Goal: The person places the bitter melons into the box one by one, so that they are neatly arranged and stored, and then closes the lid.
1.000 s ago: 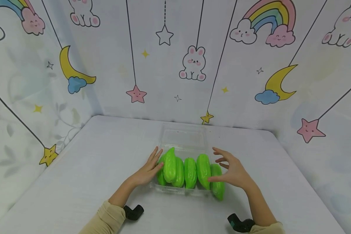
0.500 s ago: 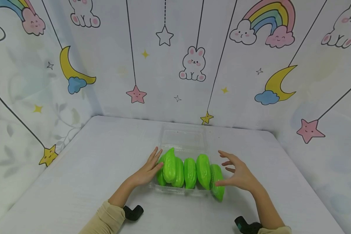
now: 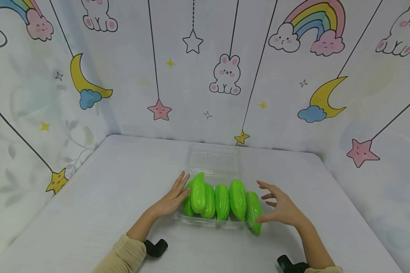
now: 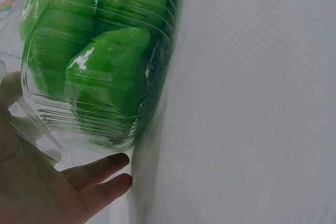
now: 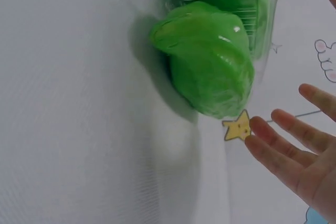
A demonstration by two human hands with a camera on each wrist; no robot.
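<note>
A clear plastic box (image 3: 199, 222) holds several bright green, ribbed, pointed toy fruits that look like star fruits (image 3: 222, 203). One fruit (image 3: 199, 193) lies on top of others at the left end. Outside the box, against its right side, another star fruit (image 3: 253, 212) rests on the table. My left hand (image 3: 170, 200) is at the box's left wall with fingers straight; in the left wrist view this hand (image 4: 44, 187) reaches along the wall. Beside the outer star fruit (image 5: 210, 59), my right hand (image 5: 310, 166) is spread, with nothing in its grasp.
The box's clear lid (image 3: 214, 161) lies folded back behind it, flat on the white-covered table (image 3: 130, 167). A cloth backdrop (image 3: 130, 76) printed with rabbits, moons and stars rises behind the table and on both sides.
My right hand has drawn back to the right and slightly nearer me, away from the outer star fruit. The left hand and the box stay in place.
</note>
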